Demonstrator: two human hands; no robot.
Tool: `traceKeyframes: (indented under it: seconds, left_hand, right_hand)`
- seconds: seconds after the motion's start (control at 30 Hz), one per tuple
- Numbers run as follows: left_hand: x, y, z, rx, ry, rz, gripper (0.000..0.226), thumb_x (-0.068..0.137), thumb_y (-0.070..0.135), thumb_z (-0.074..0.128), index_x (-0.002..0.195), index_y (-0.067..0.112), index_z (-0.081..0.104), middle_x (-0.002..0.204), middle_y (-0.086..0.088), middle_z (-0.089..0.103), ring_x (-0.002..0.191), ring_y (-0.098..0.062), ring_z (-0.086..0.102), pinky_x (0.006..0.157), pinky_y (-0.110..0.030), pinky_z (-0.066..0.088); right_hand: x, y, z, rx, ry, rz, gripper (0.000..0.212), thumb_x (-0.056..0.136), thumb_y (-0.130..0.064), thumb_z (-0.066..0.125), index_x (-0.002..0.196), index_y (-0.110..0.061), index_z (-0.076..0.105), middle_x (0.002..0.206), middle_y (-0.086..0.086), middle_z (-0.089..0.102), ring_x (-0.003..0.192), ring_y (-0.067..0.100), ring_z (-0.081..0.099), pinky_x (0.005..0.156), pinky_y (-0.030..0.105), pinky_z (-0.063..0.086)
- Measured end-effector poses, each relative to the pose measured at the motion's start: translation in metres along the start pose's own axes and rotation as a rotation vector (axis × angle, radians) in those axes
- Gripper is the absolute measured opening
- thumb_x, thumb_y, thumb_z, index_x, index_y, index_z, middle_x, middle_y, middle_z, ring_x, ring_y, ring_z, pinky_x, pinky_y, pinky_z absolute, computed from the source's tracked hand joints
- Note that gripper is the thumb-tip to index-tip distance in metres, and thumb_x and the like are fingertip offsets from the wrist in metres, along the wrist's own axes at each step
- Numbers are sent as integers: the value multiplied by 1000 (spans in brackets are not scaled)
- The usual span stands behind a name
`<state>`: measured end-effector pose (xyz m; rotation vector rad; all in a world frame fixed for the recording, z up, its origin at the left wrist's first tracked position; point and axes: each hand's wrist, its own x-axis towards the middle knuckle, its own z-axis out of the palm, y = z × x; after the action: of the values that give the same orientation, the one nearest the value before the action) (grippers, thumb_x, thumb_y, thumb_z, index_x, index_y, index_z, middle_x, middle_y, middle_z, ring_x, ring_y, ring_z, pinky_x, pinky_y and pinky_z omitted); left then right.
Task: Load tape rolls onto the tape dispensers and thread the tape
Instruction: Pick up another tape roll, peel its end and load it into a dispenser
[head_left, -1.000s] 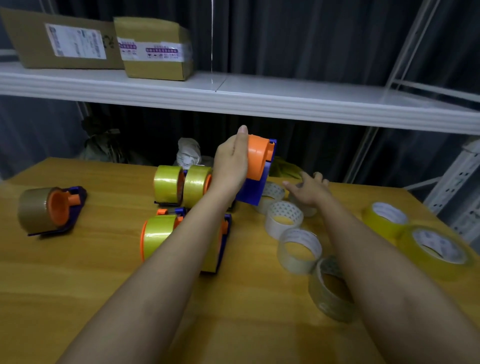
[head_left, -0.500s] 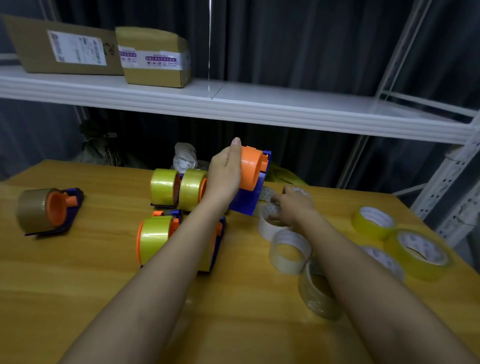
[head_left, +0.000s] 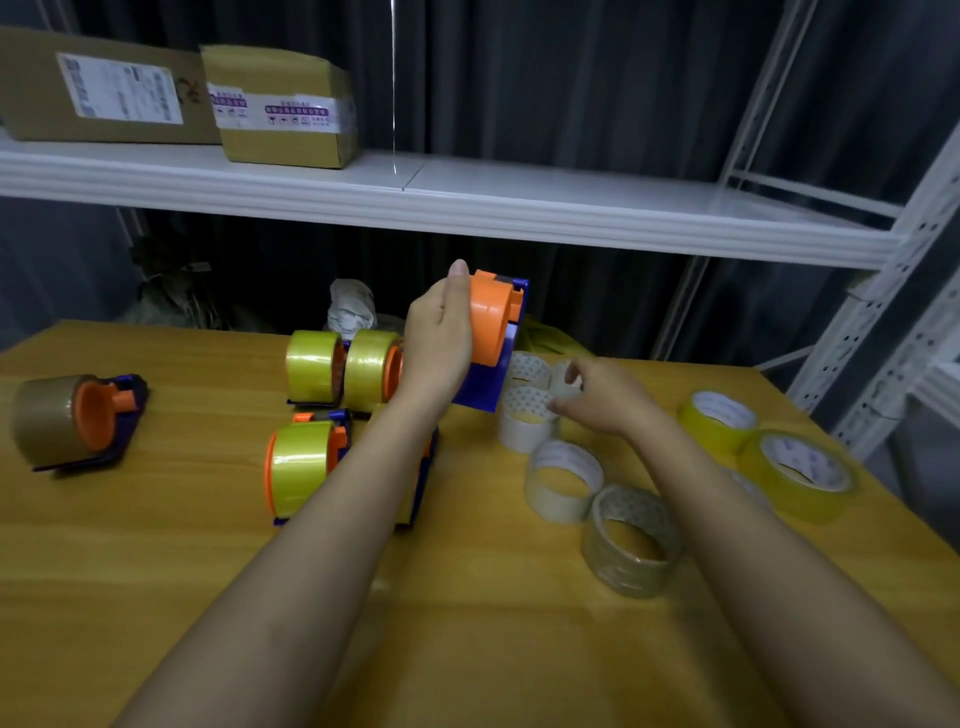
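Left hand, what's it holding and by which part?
The left hand holds the empty tape dispenser off the table, grip wrapped around its orange spool hub.

The right hand (head_left: 605, 397), earlier flat on the clear tape rolls, now pinches a small clear roll (head_left: 563, 382) with its fingers (head_left: 569, 374).

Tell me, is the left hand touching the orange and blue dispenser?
Touching. The head view shows the left hand wrapped around the dispenser, thumb on its orange hub, lifting it off the table.
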<state>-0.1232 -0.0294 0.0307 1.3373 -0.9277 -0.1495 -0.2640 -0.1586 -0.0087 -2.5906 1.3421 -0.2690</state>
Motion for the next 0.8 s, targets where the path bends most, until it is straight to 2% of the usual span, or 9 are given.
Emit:
traceKeyframes:
  seconds: [0.1, 0.23, 0.43, 0.53, 0.6, 0.67, 0.7, 0.77, 0.8]
  left_hand:
    - [-8, 4, 4, -12, -30, -7, 43, 104, 38, 30, 67, 17, 41, 57, 4, 43, 44, 3, 44, 46, -9, 33]
    - [-16, 8, 8, -8, -51, -14, 43, 103, 39, 29, 77, 11, 48, 59, 3, 45, 43, 3, 44, 45, -9, 34]
    - [-22, 12, 6, -4, -53, -44, 42, 103, 40, 30, 70, 17, 43, 60, 3, 46, 43, 6, 45, 45, -8, 35]
    - [-24, 13, 4, -6, -48, -44, 42, 103, 40, 29, 69, 20, 42, 61, 3, 46, 44, 5, 45, 46, -8, 35]
    - [-26, 14, 3, -6, -41, -40, 42, 103, 40, 29, 68, 20, 41, 61, 3, 46, 43, 5, 45, 46, -9, 35]
    - [-30, 15, 4, -9, -39, -46, 42, 103, 40, 29, 68, 21, 41, 62, 4, 46, 43, 6, 45, 46, -9, 34]
    - [-33, 15, 5, -13, -38, -49, 42, 103, 40, 29, 68, 20, 41, 62, 4, 46, 43, 6, 45, 45, -8, 34]
    - [-38, 16, 7, -24, -34, -47, 42, 103, 39, 30, 68, 19, 42, 61, 3, 46, 43, 6, 45, 45, -7, 34]
    - [-39, 17, 7, -28, -34, -45, 42, 103, 38, 30, 69, 18, 43, 61, 3, 46, 43, 6, 45, 45, -7, 33]
  right_hand:
    - [-28, 16, -5, -14, -223, 65, 39, 82, -44, 71, 107, -17, 57, 96, -3, 53, 92, 18, 54, 73, 31, 45]
    - [-36, 30, 9, 107, -215, 110, 18, 83, -16, 69, 96, -4, 70, 77, 6, 68, 70, 17, 61, 61, 29, 48]
    - [-20, 51, 11, 65, 108, 256, 21, 89, -11, 58, 107, -1, 66, 109, 20, 67, 99, 35, 62, 70, 33, 45]
    - [-28, 47, 2, 156, 177, 241, 39, 94, -28, 59, 124, -5, 58, 122, 18, 62, 110, 33, 58, 83, 36, 46]
    - [-47, 41, -9, 252, 164, 115, 41, 91, -43, 61, 117, -13, 64, 120, 10, 63, 107, 26, 58, 83, 35, 47]
    - [-79, 37, -19, 304, -5, 16, 51, 78, -61, 65, 114, -25, 65, 122, 2, 58, 112, 19, 53, 86, 34, 46]
    - [-96, 36, -22, 240, -147, 14, 65, 70, -68, 67, 124, -32, 59, 132, 1, 50, 123, 20, 44, 94, 35, 42]
    - [-119, 38, -23, -28, -378, 40, 92, 65, -70, 71, 144, -42, 33, 149, 0, 30, 140, 25, 24, 110, 42, 30]
    - [-125, 38, -21, -115, -410, 35, 98, 66, -65, 74, 148, -42, 24, 152, 0, 28, 141, 26, 22, 111, 42, 28]
